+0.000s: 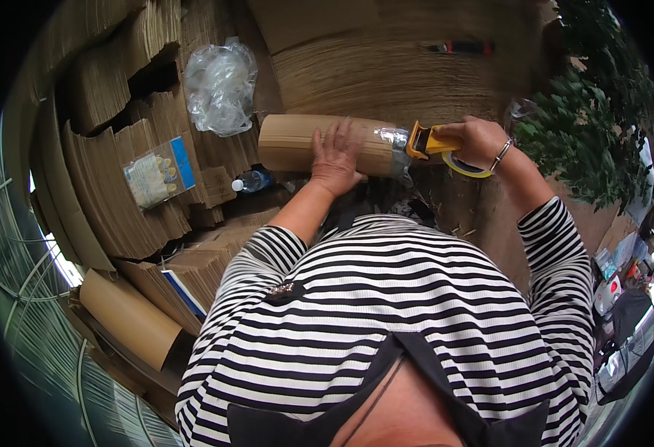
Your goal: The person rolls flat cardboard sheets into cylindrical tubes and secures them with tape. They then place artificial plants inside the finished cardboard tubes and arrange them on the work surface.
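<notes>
A long brown cardboard box (286,143) lies crosswise in front of me. My left hand (335,155) rests on it with the fingers spread, pressing its top near the middle. Clear tape (395,139) covers the box's right end and hangs down slightly there. In my right hand (482,142) is a yellow tape dispenser (421,141), held by its handle, with its front edge against the taped end. A tape roll with a yellow rim (467,168) shows below my fingers.
Stacked flat cardboard (111,182) fills the left side. A crumpled clear plastic bag (221,86), a water bottle (251,181) and a packet of gloves (150,181) lie on that side. A red and black tool (464,48) lies at the back. Green foliage (576,123) stands at right.
</notes>
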Tool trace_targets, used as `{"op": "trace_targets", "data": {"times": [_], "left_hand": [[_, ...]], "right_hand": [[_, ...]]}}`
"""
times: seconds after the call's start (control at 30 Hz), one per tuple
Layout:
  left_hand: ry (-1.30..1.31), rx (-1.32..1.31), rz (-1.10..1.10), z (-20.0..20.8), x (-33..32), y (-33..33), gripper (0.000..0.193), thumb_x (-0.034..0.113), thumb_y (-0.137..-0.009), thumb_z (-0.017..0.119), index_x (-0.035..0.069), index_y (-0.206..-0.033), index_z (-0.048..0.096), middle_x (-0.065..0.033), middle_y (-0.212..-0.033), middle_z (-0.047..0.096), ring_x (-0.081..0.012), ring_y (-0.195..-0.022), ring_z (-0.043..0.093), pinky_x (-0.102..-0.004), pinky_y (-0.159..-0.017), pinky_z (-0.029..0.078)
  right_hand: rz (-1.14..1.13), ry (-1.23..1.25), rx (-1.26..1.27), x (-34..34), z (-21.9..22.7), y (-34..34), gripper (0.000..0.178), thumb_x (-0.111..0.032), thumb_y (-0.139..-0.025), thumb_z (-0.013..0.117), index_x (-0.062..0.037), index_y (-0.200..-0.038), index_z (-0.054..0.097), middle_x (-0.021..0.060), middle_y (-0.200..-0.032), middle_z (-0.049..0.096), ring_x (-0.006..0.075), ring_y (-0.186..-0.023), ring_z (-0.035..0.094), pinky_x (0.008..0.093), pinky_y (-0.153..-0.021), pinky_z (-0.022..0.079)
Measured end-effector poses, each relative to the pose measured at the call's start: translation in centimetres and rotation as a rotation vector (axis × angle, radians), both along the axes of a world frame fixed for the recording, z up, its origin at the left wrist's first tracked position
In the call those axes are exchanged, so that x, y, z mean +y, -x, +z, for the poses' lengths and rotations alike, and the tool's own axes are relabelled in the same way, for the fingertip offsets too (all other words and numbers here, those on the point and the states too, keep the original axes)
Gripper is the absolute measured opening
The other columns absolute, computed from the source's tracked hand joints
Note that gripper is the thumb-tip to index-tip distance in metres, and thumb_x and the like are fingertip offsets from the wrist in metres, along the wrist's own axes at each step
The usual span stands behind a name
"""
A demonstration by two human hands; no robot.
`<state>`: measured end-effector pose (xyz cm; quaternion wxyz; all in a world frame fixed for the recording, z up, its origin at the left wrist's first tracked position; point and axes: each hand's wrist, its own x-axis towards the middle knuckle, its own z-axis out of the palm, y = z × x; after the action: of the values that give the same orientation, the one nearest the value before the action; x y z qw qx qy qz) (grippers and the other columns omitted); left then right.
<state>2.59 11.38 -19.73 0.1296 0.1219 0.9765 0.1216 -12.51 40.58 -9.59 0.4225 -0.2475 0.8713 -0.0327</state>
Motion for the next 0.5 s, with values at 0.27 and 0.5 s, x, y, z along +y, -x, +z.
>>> {"op": "trace_targets", "data": {"times": [0.27, 0.5], "left_hand": [[0.147, -0.451, -0.127, 3.2, 3.0, 10.2, 0.117, 0.052, -0.06, 0.089, 0.009, -0.154, 0.034, -0.0164, -0.157, 0.037, -0.0342, -0.149, 0.027, -0.0574, -0.121, 0.02], [0.033, -0.271, -0.382, 1.3, 6.0, 11.9, 0.119, 0.06, -0.057, 0.085, 0.007, -0.152, 0.038, -0.019, -0.152, 0.045, -0.0361, -0.142, 0.041, -0.0471, -0.119, 0.031]], "right_hand": [[-0.567, 0.579, -0.088, 5.4, -9.2, -2.0, 0.057, -0.007, -0.081, 0.074, -0.0221, -0.136, 0.065, 0.0064, -0.118, 0.073, 0.0224, -0.103, 0.07, 0.0337, -0.093, 0.054], [-1.058, 0.832, -0.404, 6.7, -15.1, -6.0, 0.061, 0.002, -0.084, 0.071, -0.0064, -0.142, 0.057, 0.0054, -0.129, 0.064, 0.0143, -0.107, 0.064, 0.0273, -0.093, 0.053]]}}
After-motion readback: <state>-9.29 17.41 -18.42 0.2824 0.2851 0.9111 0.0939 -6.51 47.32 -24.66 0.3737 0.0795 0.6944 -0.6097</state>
